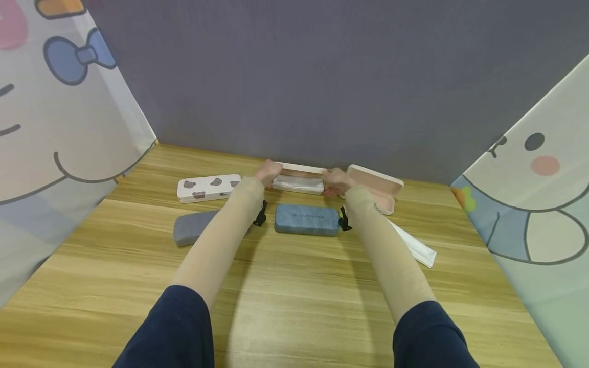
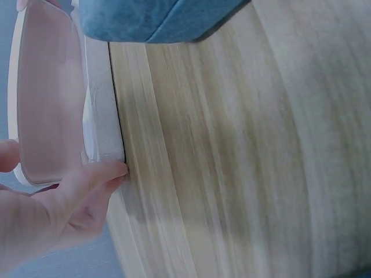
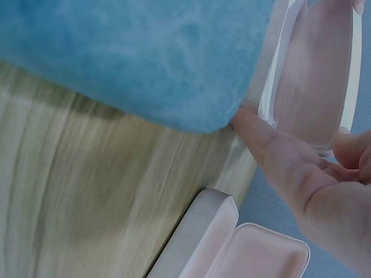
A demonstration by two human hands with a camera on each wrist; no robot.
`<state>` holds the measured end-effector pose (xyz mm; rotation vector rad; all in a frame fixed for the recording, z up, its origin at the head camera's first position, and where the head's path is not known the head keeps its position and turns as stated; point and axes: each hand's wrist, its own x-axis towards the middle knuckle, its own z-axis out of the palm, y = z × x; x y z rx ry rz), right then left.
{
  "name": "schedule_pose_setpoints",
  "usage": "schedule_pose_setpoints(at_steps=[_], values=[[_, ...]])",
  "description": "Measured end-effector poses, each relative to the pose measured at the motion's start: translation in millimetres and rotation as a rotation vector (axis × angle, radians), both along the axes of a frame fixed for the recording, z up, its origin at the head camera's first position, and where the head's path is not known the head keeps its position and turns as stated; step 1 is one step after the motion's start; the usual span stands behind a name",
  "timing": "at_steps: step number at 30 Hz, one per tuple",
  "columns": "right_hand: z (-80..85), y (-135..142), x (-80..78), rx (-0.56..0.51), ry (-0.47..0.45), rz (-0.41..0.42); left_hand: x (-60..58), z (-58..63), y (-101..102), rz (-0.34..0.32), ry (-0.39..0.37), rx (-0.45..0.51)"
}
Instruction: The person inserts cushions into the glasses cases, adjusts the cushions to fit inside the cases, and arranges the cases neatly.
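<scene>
At the back middle of the table stands an open glasses case [image 1: 302,190] with a pink lining, its lid [image 2: 51,92] raised. Inside it lies a folded white cloth [image 1: 294,181]. My left hand [image 1: 267,174] grips the left end, with fingers at both the lid edge and the base corner. At the other end my right hand [image 1: 339,181] holds the case, the thumb by the lid and a long finger against the base's front corner. A blue glasses case [image 1: 307,220], closed, lies just in front, between my forearms.
To the left are a white case with bear prints [image 1: 202,188] and a grey case [image 1: 190,228], partly behind my left forearm. Another open pink-lined case [image 1: 375,181] stands right of my right hand. A white cloth strip [image 1: 416,248] lies nearby. A grey wall [image 1: 294,82] rises behind.
</scene>
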<state>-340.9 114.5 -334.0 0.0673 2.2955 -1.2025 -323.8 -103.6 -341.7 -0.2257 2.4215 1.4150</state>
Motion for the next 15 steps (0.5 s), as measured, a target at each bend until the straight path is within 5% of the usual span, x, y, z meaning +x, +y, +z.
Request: schedule_pose_setpoints(at_steps=[15], values=[[-1.4, -1.5, 0.4, -0.016, -0.006, 0.004, -2.3, -3.1, -0.8, 0.003, -0.004, -0.042]])
